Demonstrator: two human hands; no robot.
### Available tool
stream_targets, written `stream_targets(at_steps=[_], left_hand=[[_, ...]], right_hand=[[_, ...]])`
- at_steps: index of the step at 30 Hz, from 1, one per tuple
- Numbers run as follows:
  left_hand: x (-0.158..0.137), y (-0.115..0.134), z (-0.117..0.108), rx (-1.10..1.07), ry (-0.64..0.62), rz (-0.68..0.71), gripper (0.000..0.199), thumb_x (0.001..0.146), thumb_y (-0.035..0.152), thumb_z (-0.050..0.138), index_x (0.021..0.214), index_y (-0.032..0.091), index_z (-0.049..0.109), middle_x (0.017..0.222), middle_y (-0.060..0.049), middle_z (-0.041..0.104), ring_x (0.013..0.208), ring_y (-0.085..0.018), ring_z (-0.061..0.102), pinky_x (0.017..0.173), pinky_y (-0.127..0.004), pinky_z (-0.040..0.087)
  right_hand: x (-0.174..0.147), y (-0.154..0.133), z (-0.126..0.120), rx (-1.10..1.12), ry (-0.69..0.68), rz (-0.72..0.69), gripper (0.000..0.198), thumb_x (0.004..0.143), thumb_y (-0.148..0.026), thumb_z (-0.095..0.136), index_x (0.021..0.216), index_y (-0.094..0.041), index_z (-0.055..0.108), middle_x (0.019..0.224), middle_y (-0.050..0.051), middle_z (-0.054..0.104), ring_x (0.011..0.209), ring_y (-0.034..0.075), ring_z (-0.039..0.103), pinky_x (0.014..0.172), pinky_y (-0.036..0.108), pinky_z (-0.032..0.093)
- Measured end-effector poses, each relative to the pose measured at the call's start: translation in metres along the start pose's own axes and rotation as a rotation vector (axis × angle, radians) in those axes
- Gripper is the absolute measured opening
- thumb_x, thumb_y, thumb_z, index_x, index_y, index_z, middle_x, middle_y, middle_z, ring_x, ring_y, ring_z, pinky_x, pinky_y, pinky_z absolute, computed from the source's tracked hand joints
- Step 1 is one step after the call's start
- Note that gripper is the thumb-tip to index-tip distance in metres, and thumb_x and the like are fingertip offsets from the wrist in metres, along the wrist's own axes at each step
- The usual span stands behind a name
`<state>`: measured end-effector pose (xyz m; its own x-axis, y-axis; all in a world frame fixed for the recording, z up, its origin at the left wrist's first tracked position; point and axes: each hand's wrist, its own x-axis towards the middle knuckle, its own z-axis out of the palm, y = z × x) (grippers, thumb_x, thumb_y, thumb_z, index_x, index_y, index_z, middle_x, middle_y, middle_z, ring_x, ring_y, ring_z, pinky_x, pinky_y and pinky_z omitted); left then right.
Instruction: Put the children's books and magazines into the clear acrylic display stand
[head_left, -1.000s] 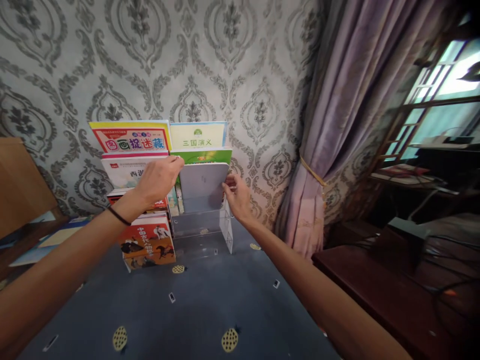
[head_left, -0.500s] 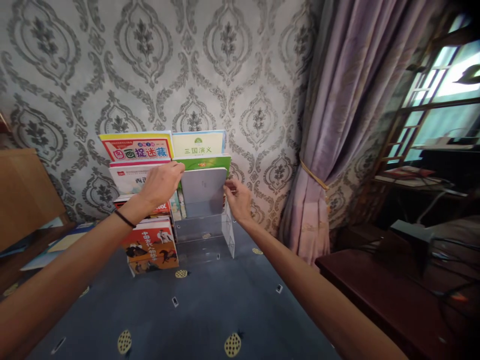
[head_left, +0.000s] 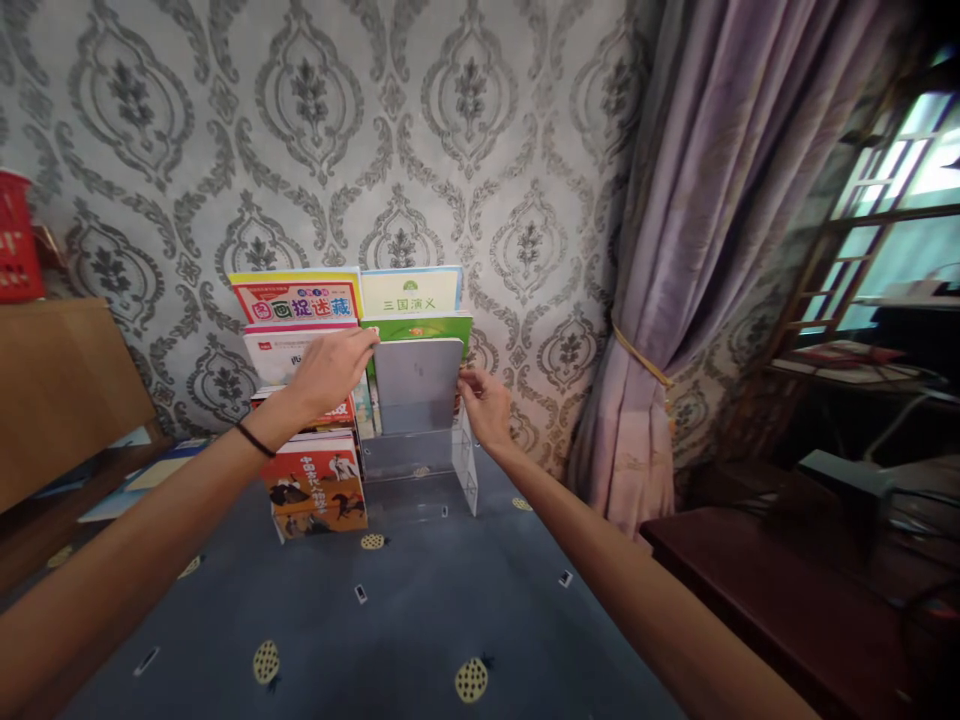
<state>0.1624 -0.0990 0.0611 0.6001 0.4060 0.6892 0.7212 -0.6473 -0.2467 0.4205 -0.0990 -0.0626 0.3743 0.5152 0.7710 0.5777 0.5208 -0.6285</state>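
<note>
A plain grey book [head_left: 417,385] stands upright in the right column of a clear tiered book rack [head_left: 464,470]. Its upper left corner is pinched in the fingers of my left hand [head_left: 336,370]. On its right edge, the fingers of my right hand [head_left: 486,405] are closed. Behind it rise a green book [head_left: 427,325] and a pale yellow book [head_left: 411,290]. My left wrist crosses in front of the left column, partly covering a white book with a pink top edge [head_left: 274,350]. A red-and-yellow picture book [head_left: 296,298] is at the back; an orange book [head_left: 319,490] fills the front tier.
The rack stands on a dark blue pineapple-print tablecloth [head_left: 397,620] against a patterned wall. A wooden box [head_left: 67,385] and a red basket [head_left: 16,240] are at left. A tied purple curtain [head_left: 637,330] and a dark red surface [head_left: 765,590] with cables lie at right.
The view has turned slightly left, so the rack appears farther right and the red basket now shows. Both hands stay at the grey book's edges, with little visible movement of the book.
</note>
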Motion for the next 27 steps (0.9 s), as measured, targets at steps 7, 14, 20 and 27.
stream_targets(at_steps=[7, 14, 20, 27], left_hand=[[-0.038, -0.007, -0.007, -0.075, -0.006, 0.006, 0.029, 0.098, 0.023, 0.042, 0.105, 0.020, 0.070, 0.111, -0.011, 0.077, 0.100, -0.029, 0.072, 0.086, -0.039, 0.053], [-0.052, -0.005, -0.005, -0.191, -0.035, -0.037, 0.026, 0.095, 0.023, 0.046, 0.103, 0.020, 0.070, 0.106, -0.010, 0.078, 0.099, -0.028, 0.072, 0.085, -0.039, 0.054], [-0.085, 0.008, -0.003, -0.230, -0.109, -0.043, 0.030, 0.098, 0.025, 0.042, 0.104, 0.021, 0.072, 0.110, -0.008, 0.078, 0.100, -0.027, 0.073, 0.087, -0.039, 0.056], [-0.141, -0.004, -0.002, -0.229, -0.127, -0.070, 0.036, 0.101, 0.031, 0.037, 0.106, 0.020, 0.071, 0.109, -0.009, 0.078, 0.095, -0.026, 0.074, 0.083, -0.038, 0.058]], right_hand=[[-0.008, 0.004, -0.006, -0.047, 0.006, 0.019, 0.020, 0.084, -0.035, 0.055, 0.089, -0.022, 0.069, 0.088, 0.009, 0.077, 0.081, 0.027, 0.071, 0.079, 0.042, 0.056], [-0.031, -0.007, -0.020, -0.034, -0.034, 0.038, 0.023, 0.086, -0.037, 0.054, 0.091, -0.021, 0.070, 0.087, 0.009, 0.077, 0.081, 0.026, 0.072, 0.077, 0.040, 0.056], [-0.057, -0.009, -0.022, -0.019, -0.090, 0.059, 0.023, 0.085, -0.037, 0.056, 0.091, -0.020, 0.071, 0.083, 0.008, 0.076, 0.077, 0.023, 0.071, 0.073, 0.036, 0.055], [-0.092, -0.014, -0.020, 0.018, -0.196, 0.106, 0.024, 0.087, -0.037, 0.056, 0.094, -0.021, 0.072, 0.079, 0.006, 0.075, 0.074, 0.022, 0.071, 0.073, 0.034, 0.056]])
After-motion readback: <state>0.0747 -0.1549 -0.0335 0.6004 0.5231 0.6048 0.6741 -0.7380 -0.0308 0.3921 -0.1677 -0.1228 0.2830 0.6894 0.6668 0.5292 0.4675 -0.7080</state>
